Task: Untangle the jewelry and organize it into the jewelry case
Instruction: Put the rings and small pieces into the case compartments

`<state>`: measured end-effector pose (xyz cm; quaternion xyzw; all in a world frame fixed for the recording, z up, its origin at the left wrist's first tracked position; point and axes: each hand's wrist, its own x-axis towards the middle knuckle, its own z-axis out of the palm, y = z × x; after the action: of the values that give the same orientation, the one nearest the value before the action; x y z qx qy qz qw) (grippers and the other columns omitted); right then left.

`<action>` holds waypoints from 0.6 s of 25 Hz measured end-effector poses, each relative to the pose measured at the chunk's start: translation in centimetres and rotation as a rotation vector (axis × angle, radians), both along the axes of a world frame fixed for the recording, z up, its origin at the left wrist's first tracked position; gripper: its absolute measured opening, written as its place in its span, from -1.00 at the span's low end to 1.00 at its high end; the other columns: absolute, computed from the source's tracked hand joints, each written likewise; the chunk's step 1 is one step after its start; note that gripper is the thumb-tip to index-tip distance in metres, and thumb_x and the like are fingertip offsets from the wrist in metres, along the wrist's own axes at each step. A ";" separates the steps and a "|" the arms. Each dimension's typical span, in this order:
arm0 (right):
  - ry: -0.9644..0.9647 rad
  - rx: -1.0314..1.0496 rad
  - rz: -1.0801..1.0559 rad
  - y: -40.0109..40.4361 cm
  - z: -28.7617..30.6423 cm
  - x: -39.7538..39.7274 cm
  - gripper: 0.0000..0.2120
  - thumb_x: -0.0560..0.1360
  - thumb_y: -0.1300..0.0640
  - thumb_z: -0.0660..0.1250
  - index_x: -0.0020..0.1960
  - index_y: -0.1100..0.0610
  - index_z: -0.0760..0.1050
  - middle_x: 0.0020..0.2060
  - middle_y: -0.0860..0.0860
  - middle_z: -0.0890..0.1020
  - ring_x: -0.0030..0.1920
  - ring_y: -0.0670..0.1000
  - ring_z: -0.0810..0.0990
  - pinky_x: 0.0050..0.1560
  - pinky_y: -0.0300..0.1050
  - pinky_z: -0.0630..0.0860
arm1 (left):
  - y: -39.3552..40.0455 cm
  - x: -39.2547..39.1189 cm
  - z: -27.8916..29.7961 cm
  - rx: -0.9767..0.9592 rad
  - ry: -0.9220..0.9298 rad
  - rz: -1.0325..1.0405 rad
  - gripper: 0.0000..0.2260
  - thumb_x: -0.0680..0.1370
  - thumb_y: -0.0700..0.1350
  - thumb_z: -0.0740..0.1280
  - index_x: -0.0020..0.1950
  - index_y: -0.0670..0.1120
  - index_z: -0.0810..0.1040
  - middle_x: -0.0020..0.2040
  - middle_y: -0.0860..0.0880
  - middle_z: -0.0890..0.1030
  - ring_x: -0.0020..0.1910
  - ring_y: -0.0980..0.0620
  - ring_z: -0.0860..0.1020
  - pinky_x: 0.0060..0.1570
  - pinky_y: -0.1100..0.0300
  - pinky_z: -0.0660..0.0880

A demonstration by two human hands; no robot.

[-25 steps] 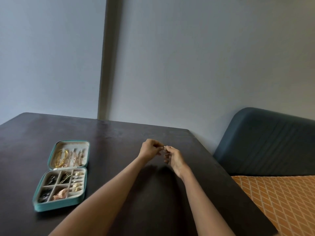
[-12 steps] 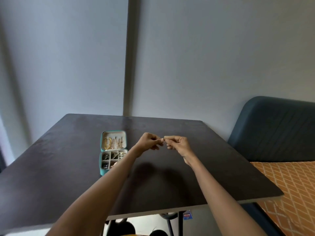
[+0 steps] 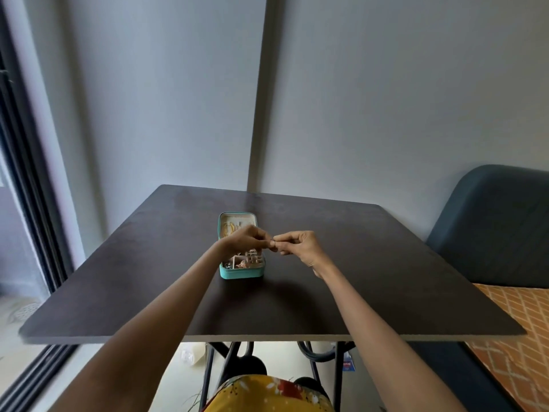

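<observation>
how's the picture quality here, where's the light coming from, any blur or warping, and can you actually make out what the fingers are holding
Head view: soft daylight enters from the window at left, no glare; hands cast a faint shadow on the dark table. Wide-angle bending bows the table edges. The left hand and right hand pinch something too small to resolve; jewelry case contents look slightly soft.

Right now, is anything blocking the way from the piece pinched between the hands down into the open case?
Nothing visible does. Both hands, left hand and right hand, pinch a tiny piece just above the open jewelry case, whose lid lies flat and open. Only the left hand overlaps the case in this view.
</observation>
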<state>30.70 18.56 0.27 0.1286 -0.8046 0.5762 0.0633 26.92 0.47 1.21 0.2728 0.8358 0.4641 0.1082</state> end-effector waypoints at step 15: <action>0.065 0.218 0.018 -2.4 -2.7 0.6 -0.82 0.36 0.27 0.49 -0.03 0.20 0.67 -0.16 -0.01 0.69 -0.21 -0.30 0.61 -0.03 -0.39 0.51 | -1.5 -0.1 0.7 -0.733 0.419 0.042 -0.53 0.39 0.05 0.46 0.26 0.07 0.44 0.21 -0.01 0.44 0.24 0.01 0.31 0.26 0.06 0.17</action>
<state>31.33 16.20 -2.40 0.1607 -0.8589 0.4813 0.0696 26.83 -0.98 1.90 0.2876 0.9549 0.0725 0.0164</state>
